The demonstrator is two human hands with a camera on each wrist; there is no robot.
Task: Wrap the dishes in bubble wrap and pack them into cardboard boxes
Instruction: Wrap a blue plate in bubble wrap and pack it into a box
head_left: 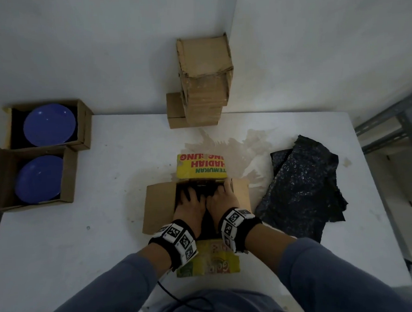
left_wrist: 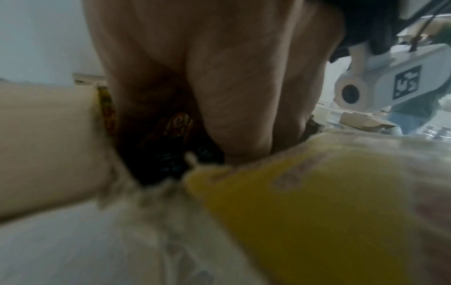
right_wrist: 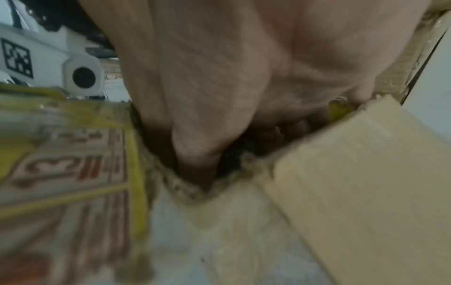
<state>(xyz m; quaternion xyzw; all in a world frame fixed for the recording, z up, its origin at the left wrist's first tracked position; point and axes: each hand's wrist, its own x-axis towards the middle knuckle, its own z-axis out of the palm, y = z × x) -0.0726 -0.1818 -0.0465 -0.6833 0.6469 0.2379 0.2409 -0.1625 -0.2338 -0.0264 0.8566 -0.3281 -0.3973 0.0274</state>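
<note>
- Your left hand (head_left: 189, 200): down inside the open cardboard box (head_left: 158, 207) at the middle of the table (head_left: 61, 249), fingers spread flat on the black bubble-wrapped bundle (head_left: 206, 190) within; pressing, not clutching.
- Your right hand (head_left: 223, 198): beside the left in the same box, palm down on the bundle, thumb against the right flap. Whether its fingertips curl round the wrap cannot be told; the wrist views are blurred.
- Box flaps: all four folded outward; the far flap (head_left: 201, 167) is yellow with red and green print, the near flap (head_left: 208, 261) lies under your wrists.
- Spare black bubble wrap (head_left: 303, 188): a crumpled heap on the table, just right of the box.
- Two open boxes at the table's left edge, each holding a blue plate: the far one (head_left: 49, 124), the near one (head_left: 39, 179).
- Flattened cardboard stack (head_left: 204, 83): leaning in the wall corner at the table's far edge.
- Brownish stain (head_left: 238, 144): on the table beyond the box.
</note>
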